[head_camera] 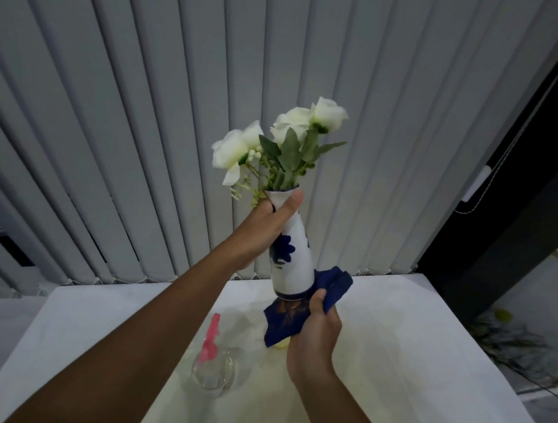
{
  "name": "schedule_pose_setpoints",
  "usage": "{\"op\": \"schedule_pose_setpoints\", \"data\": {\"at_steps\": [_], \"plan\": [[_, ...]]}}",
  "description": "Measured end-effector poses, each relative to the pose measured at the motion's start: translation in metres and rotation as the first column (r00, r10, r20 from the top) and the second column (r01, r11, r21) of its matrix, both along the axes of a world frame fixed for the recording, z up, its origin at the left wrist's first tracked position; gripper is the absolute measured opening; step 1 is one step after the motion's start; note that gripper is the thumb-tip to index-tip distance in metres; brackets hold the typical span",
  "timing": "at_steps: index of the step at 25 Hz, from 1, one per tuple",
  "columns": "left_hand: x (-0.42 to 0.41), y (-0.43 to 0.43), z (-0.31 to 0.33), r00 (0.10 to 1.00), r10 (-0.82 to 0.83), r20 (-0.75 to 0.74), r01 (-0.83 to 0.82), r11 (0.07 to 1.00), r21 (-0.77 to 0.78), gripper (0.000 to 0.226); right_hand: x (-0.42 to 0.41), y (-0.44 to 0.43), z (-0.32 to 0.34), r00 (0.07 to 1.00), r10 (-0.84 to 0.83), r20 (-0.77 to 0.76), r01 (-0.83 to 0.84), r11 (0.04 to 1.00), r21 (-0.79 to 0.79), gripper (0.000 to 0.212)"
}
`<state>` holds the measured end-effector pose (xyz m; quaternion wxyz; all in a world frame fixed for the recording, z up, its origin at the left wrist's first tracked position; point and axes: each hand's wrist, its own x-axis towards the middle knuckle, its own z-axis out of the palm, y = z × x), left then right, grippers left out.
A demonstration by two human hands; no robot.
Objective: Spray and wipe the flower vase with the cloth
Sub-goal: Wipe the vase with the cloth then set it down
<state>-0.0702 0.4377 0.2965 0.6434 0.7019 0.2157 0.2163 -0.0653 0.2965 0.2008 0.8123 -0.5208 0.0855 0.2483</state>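
A white vase point(292, 261) with a blue flower pattern and white artificial roses point(275, 142) is lifted off the table and tilted. My left hand point(266, 230) grips its narrow neck just under the rim. My right hand point(315, 341) holds a dark blue cloth point(331, 288) pressed against the vase's base from below and the right. A clear spray bottle point(211, 367) with a pink trigger head stands on the table at the lower left of the vase, with neither hand on it.
The white table point(409, 350) runs to grey vertical blinds point(146, 121) at the back. A dark frame with a blind cord point(503, 153) stands at the right. Green foliage point(508, 339) lies on the floor past the table's right edge.
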Motion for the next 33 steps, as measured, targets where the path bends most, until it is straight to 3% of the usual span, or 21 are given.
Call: {"op": "schedule_pose_setpoints", "data": {"at_steps": [2, 5, 9, 12, 16, 19, 21, 23, 25, 26, 27, 28, 29, 30, 31, 33], "plan": [[0.009, 0.002, 0.003, 0.988, 0.153, -0.01, -0.153, 0.987, 0.042, 0.039, -0.012, -0.002, -0.008, 0.994, -0.006, 0.11, 0.016, 0.996, -0.092, 0.026], [0.013, 0.013, 0.004, 0.963, 0.263, -0.062, -0.263, 0.965, 0.012, 0.038, -0.017, -0.013, -0.015, 0.984, 0.031, 0.173, -0.004, 0.988, -0.154, 0.026], [0.003, 0.024, -0.012, 0.986, 0.164, -0.035, -0.167, 0.979, -0.114, 0.035, 0.011, -0.022, 0.005, 0.975, 0.016, 0.222, 0.012, 0.992, -0.123, 0.026], [-0.006, 0.024, -0.018, 0.996, 0.067, 0.066, -0.048, 0.968, -0.248, 0.027, 0.037, -0.014, 0.04, 0.875, 0.085, 0.477, 0.001, 0.984, -0.177, 0.028], [-0.005, 0.021, -0.022, 0.992, -0.075, 0.105, 0.101, 0.959, -0.264, 0.04, 0.053, 0.015, 0.073, 0.573, 0.326, 0.752, -0.113, 0.94, -0.322, 0.019], [-0.001, 0.016, -0.018, 0.987, 0.01, 0.161, 0.035, 0.961, -0.275, 0.035, 0.047, 0.024, 0.042, 0.244, 0.46, 0.854, -0.109, 0.888, -0.448, 0.052], [0.0, 0.018, -0.015, 0.978, 0.12, 0.17, -0.065, 0.952, -0.298, 0.032, 0.039, 0.01, -0.003, 0.004, 0.484, 0.875, -0.036, 0.874, -0.484, 0.059], [-0.002, 0.021, -0.013, 0.97, 0.171, 0.174, -0.112, 0.946, -0.305, 0.026, 0.031, -0.013, -0.047, -0.176, 0.553, 0.815, 0.02, 0.829, -0.558, 0.058], [-0.005, 0.024, -0.012, 0.971, 0.167, 0.173, -0.108, 0.946, -0.307, 0.025, 0.022, -0.035, -0.08, -0.234, 0.578, 0.782, 0.021, 0.807, -0.59, 0.061], [-0.007, 0.025, -0.01, 0.972, 0.162, 0.172, -0.104, 0.947, -0.305, 0.026, 0.019, -0.043, -0.089, -0.158, 0.56, 0.813, -0.026, 0.821, -0.571, 0.06], [-0.009, 0.026, -0.008, 0.973, 0.155, 0.171, -0.097, 0.947, -0.306, 0.026, 0.016, -0.046, -0.092, 0.019, 0.525, 0.851, -0.093, 0.848, -0.521, 0.058], [-0.009, 0.028, -0.008, 0.974, 0.145, 0.172, -0.085, 0.945, -0.315, 0.027, 0.014, -0.046, -0.087, 0.284, 0.464, 0.839, -0.141, 0.886, -0.442, 0.055], [-0.01, 0.028, -0.006, 0.976, 0.126, 0.177, -0.061, 0.941, -0.333, 0.027, 0.013, -0.044, -0.076, 0.57, 0.377, 0.731, -0.135, 0.92, -0.369, 0.049], [-0.01, 0.028, -0.004, 0.979, 0.098, 0.179, -0.031, 0.938, -0.345, 0.028, 0.014, -0.04, -0.065, 0.78, 0.279, 0.56, -0.102, 0.94, -0.327, 0.038], [-0.011, 0.026, -0.002, 0.983, 0.061, 0.175, 0.003, 0.939, -0.343, 0.028, 0.018, -0.035, -0.055, 0.908, 0.2, 0.367, -0.088, 0.95, -0.301, 0.03], [-0.01, 0.022, -0.001, 0.99, -0.019, 0.143, 0.062, 0.952, -0.301, 0.03, 0.026, -0.027, -0.038, 0.988, 0.157, -0.001, -0.155, 0.976, -0.15, 0.025]]}}
